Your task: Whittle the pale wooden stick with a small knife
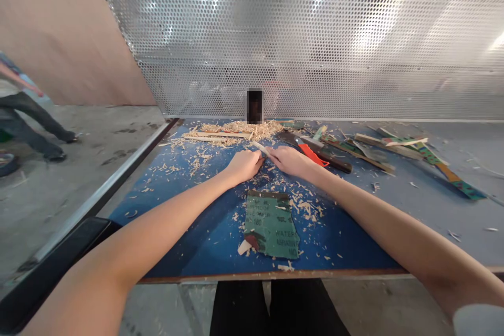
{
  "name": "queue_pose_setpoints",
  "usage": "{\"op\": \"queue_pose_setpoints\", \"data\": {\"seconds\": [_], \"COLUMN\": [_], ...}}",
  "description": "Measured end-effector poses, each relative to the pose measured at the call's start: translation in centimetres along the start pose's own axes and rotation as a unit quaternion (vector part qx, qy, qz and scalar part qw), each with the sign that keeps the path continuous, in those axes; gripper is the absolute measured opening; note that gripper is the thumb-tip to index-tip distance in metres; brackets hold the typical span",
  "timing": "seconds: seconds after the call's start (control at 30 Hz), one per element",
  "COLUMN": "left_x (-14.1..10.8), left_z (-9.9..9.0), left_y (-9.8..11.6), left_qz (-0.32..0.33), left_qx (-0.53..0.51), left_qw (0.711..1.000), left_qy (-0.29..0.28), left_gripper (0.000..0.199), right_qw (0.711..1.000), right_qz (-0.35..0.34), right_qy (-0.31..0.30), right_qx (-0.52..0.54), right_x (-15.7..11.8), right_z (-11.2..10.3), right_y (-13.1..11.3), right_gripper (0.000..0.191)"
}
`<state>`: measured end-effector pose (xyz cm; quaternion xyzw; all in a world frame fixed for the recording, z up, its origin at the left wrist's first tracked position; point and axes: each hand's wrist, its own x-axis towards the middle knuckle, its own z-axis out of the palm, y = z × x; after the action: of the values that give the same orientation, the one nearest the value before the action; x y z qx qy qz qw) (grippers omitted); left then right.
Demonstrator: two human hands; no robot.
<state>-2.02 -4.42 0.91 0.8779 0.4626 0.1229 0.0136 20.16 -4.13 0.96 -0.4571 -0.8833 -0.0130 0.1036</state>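
Note:
Over the middle of the blue work surface, my two hands are close together. My right hand (pixel 290 160) is closed around a pale wooden strip (pixel 259 147), whose end points away from me to the left. Beside it, my left hand (pixel 244 166) is curled into a fist near the strip; what lies inside its fingers is hidden. Nearer to me lies a torn sheet of green printed sandpaper (pixel 271 226) marked 180, printed side up. A small pale wooden piece (pixel 244 247) rests at its lower left corner.
A pile of wood shavings (pixel 236 128) with thin strips lies at the back. Right of my hands are a red-handled tool (pixel 313 154), a dark-handled tool (pixel 339 163) and painted wood strips (pixel 452 173). A perforated metal screen (pixel 315 42) stands behind. Another person's legs (pixel 35 121) show far left.

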Motion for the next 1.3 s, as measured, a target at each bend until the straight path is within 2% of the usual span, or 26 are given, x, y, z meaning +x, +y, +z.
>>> {"op": "queue_pose_setpoints", "data": {"seconds": [0.27, 0.33, 0.4, 0.47, 0.57, 0.7, 0.8, 0.93, 1.07, 1.3], "left_x": [-0.2, -0.3, -0.3, -0.4, -0.4, -0.3, -0.3, -0.2, -0.2, -0.2], "left_z": [0.0, -0.2, -0.3, -0.4, -0.6, -0.5, -0.1, 0.3, 0.0, -0.1], "left_y": [0.0, 0.0, 0.1, 0.2, 0.4, 0.5, 0.2, 0.0, 0.3, 0.1], "left_qz": [0.002, 0.003, 0.002, 0.001, -0.004, -0.02, -0.019, -0.008, -0.013, -0.004], "left_qx": [-0.039, -0.035, -0.027, -0.015, 0.007, 0.009, -0.008, -0.029, -0.046, -0.063], "left_qw": [0.999, 0.999, 1.0, 1.0, 1.0, 1.0, 1.0, 1.0, 0.999, 0.998], "left_qy": [0.001, -0.006, -0.012, -0.015, -0.018, -0.017, -0.002, -0.002, -0.01, -0.028], "left_gripper": [0.036, 0.035, 0.035, 0.036, 0.038, 0.036, 0.035, 0.034, 0.033, 0.029], "right_qw": [0.998, 0.996, 0.985, 0.951, 0.873, 0.793, 0.759, 0.739, 0.723, 0.725], "right_qz": [0.04, 0.052, 0.067, 0.079, 0.085, 0.059, 0.029, 0.0, -0.034, -0.041], "right_qy": [0.046, 0.061, 0.085, 0.12, 0.175, 0.195, 0.179, 0.151, 0.13, 0.12], "right_qx": [-0.005, 0.034, 0.132, 0.274, 0.448, 0.574, 0.625, 0.657, 0.677, 0.677], "right_x": [0.0, 0.0, -0.3, -0.6, -1.3, -2.3, -3.0, -3.9, -4.5, -5.0], "right_z": [-0.1, -0.1, -0.3, -1.0, -2.4, -4.3, -5.2, -5.8, -6.1, -6.4], "right_y": [-0.8, -0.9, -1.1, -1.5, -3.0, -5.9, -8.1, -10.2, -11.0, -11.4], "right_gripper": [0.046, 0.042, 0.039, 0.041, 0.049, 0.044, 0.035, 0.034, 0.032, 0.035]}}
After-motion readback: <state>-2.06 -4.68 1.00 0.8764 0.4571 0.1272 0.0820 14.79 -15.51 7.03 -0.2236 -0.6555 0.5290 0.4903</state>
